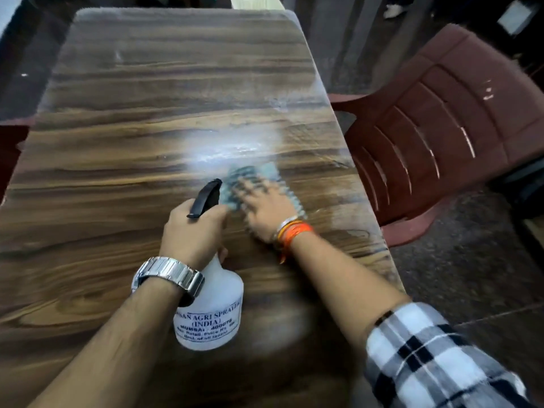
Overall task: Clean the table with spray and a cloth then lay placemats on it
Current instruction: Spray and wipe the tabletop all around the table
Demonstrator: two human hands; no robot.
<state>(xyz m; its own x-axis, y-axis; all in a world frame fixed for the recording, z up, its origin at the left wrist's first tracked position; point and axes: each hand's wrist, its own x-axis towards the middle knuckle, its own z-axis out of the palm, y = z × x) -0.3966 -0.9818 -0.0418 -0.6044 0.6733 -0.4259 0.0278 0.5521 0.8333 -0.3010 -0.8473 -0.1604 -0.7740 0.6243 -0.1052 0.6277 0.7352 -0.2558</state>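
My left hand [192,231] grips the neck of a white spray bottle [212,316] with a black trigger head, held above the wood-grain table [117,142]. A pale mist and a wet patch [226,145] lie just beyond the nozzle. My right hand [265,207], blurred by motion, presses flat on a blue-grey cloth [250,178] on the tabletop right of the bottle's head. A metal watch sits on my left wrist and orange bands on my right. No placemats show in this view.
A dark red plastic chair [441,128] stands close to the table's right edge. Part of another red chair [11,148] shows at the left edge. A pale chair back [256,2] is beyond the far end. The floor is dark.
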